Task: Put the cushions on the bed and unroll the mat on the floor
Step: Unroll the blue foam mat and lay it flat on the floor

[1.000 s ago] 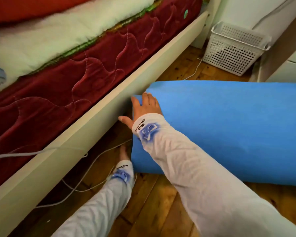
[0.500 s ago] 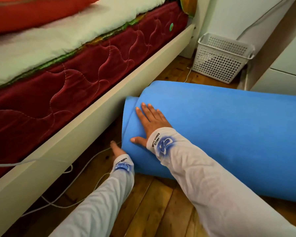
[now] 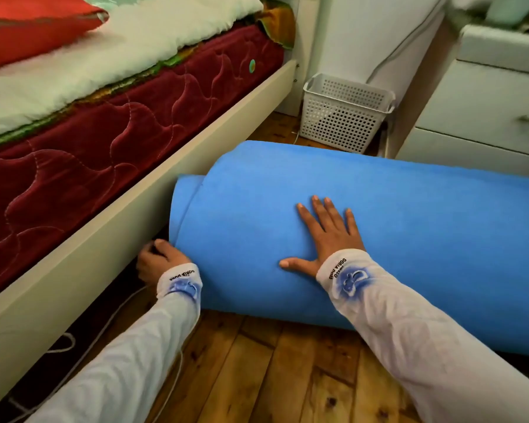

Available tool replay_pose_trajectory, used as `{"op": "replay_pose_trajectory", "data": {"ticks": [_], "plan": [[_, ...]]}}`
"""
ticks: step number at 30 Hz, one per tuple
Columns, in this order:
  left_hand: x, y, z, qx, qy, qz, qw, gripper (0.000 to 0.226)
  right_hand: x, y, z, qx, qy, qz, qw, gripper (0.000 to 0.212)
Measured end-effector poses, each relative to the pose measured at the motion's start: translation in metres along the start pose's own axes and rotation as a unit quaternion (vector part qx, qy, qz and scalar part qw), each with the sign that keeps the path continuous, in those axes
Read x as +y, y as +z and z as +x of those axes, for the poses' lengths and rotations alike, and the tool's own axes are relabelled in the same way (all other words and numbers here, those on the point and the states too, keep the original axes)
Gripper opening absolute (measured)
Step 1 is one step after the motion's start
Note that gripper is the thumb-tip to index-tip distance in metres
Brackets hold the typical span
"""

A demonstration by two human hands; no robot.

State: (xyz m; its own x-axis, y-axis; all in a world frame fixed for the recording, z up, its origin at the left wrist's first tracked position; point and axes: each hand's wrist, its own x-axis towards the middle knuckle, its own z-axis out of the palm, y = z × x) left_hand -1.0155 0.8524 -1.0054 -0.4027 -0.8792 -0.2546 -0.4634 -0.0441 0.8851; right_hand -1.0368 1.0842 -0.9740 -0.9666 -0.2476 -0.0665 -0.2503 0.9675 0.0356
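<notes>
Wooden floor (image 3: 275, 370) beside the bed (image 3: 153, 154): a rolled blue mat (image 3: 409, 239) steadied by both hands, not yet unrolled.

Lying across the floor boards with its near end close against the bed's pale side rail, the mat is a thick roll, so the unrolling seems barely begun. The right hand (image 3: 327, 239) lies flat on top with fingers spread, apparently to press the springy foam down and guide the roll. The left hand (image 3: 158, 261) is curled at the roll's lower end by the rail, probably feeling for the loose edge; whether it pinches anything cannot be told. A red cushion (image 3: 34, 22) already rests on the bed. A white basket (image 3: 342, 117) and thin cable (image 3: 110, 322) sit near the mat's path and could snag it.
</notes>
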Motion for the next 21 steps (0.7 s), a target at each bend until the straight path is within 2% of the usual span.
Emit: {"op": "replay_pose_trajectory", "data": {"ticks": [1, 2, 3, 4, 6, 8, 10, 13, 18, 21], "plan": [[0.004, 0.006, -0.012, 0.005, 0.145, 0.013, 0.989, 0.061, 0.008, 0.002, -0.001, -0.008, 0.012, 0.009, 1.0, 0.121], [0.009, 0.013, -0.025, -0.02, 0.282, 0.01, 0.959, 0.06, 0.012, 0.005, -0.003, -0.014, 0.01, 0.018, 1.0, 0.121], [0.018, 0.022, -0.039, -0.061, 0.399, 0.01, 0.915, 0.062, 0.011, 0.008, -0.005, -0.009, 0.004, 0.025, 1.0, 0.12], [0.033, 0.034, -0.057, -0.112, 0.489, 0.023, 0.865, 0.066, 0.01, 0.013, -0.008, 0.008, 0.0, 0.031, 0.999, 0.118], [0.063, 0.057, -0.093, -0.213, 0.577, 0.106, 0.781, 0.075, 0.003, 0.024, -0.02, 0.035, -0.015, 0.036, 0.999, 0.112], [0.083, 0.08, -0.122, -0.27, 0.613, 0.212, 0.711, 0.077, -0.004, 0.039, -0.035, 0.043, -0.04, 0.062, 0.996, 0.103], [0.095, 0.104, -0.145, -0.284, 0.635, 0.303, 0.652, 0.078, -0.008, 0.053, -0.053, 0.056, -0.056, 0.078, 0.994, 0.099], [0.103, 0.137, -0.161, -0.295, 0.644, 0.391, 0.588, 0.081, -0.011, 0.069, -0.072, 0.107, -0.078, 0.075, 0.988, 0.1], [0.108, 0.188, -0.175, -0.313, 0.628, 0.473, 0.533, 0.083, -0.009, 0.082, -0.094, 0.175, -0.109, 0.033, 0.978, 0.096], [0.103, 0.202, -0.177, -0.314, 0.583, 0.513, 0.547, 0.083, -0.002, 0.08, -0.109, 0.205, -0.137, 0.029, 0.969, 0.09]]}}
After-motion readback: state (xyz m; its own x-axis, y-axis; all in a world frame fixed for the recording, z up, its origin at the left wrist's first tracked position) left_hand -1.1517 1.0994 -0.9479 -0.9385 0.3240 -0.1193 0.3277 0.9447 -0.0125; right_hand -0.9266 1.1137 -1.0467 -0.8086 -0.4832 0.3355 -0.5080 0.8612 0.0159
